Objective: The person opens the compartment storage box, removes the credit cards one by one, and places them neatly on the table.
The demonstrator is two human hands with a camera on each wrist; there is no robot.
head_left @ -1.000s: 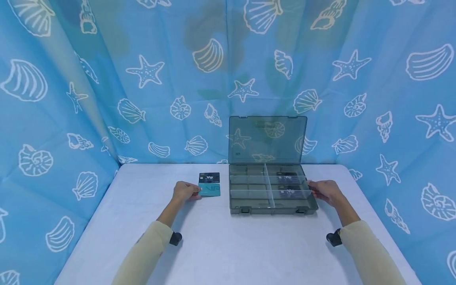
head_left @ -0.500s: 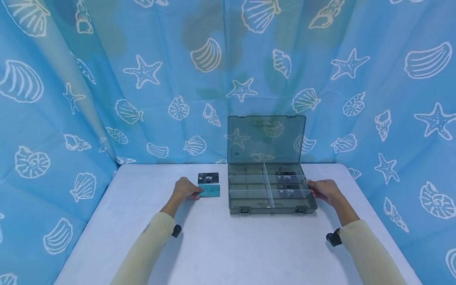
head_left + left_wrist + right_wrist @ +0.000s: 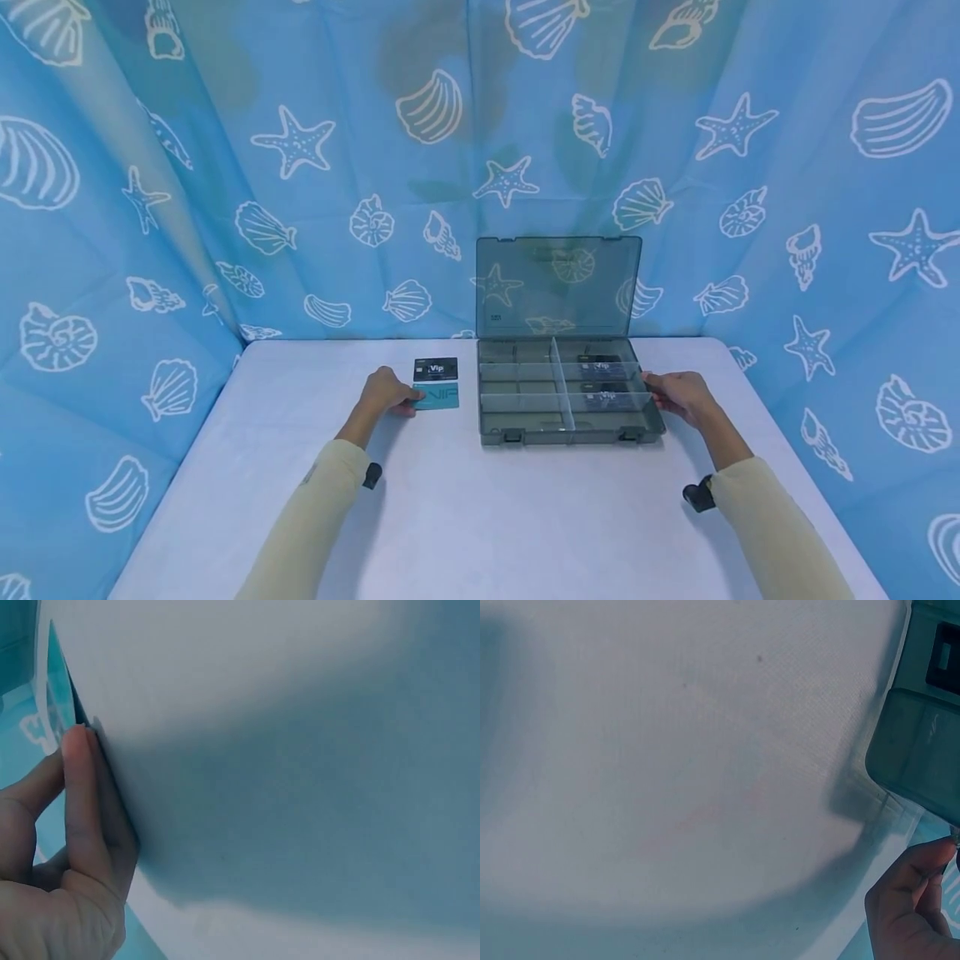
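Observation:
My left hand (image 3: 385,393) pinches the left edge of a teal card (image 3: 442,397) marked "VIP", thumb on top. In the left wrist view this card (image 3: 60,686) stands slightly off the white table at its near edge. Just behind it lies a black "Vip" card (image 3: 435,368). To the right stands a grey see-through divided box (image 3: 525,437) with its lid raised. My right hand (image 3: 682,394) grips the box's right wall; some of its fingertips are hidden. Two dark cards lie inside the right-hand compartments, a rear card (image 3: 600,367) and a middle card (image 3: 606,397).
The raised lid (image 3: 558,283) leans near the blue shell-patterned curtain (image 3: 360,150) behind the table. Clear dividers (image 3: 564,387) split the box into several compartments. White cloth covers the table (image 3: 525,517) in front of the box.
The left fingertips have slid further onto the teal card, covering its chip, and its lettering shows more plainly. The right hand keeps its hold on the box. The head view has shifted slightly.

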